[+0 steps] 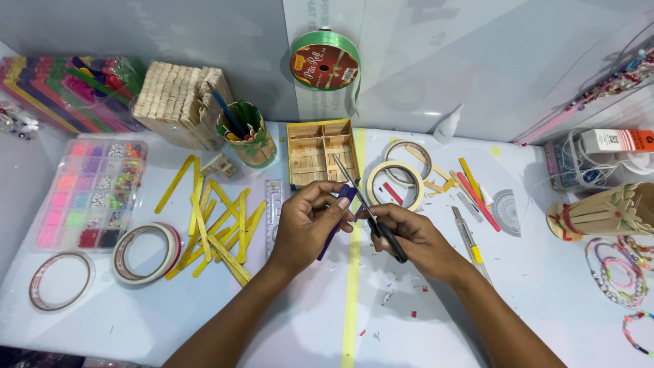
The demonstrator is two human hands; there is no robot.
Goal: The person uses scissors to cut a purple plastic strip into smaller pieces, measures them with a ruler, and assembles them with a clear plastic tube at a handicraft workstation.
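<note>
left hand (310,221): closed around a purple stick (335,223), pinching its upper end near the blades; I see it at centre frame.
right hand (402,235): wrapped on the black handles of the scissors (368,210), blades slightly parted and pointing to 11 o'clock, tip over the wooden tray (321,151).
stick position: just at 9 o'clock of the scissors, touching or nearly touching the blades; exact contact I cannot tell.
cut advice: I judge the stick should sit deep in the blade throat, square to the blades, fingers back from the edge, and be closed on slowly so the wood does not split.
offcuts: small red and pale scraps on the table (531,293) at 6 o'clock of the hands.
ribbon roll (324,60): at 12 o'clock, round, green ribbon, red circular label, leaning on the wall.
box (616,140): at 3 o'clock, small, white with an orange end, printed square code on one face.
bead case (90,193): at 9 o'clock, clear rectangular, pink, red and mixed compartments.
foam sheets pack (65,92): at 10 o'clock, clear wrap, rainbow layers.
yellow sticks (211,225): loose pile at 9 o'clock, between bead case and left hand.
</note>
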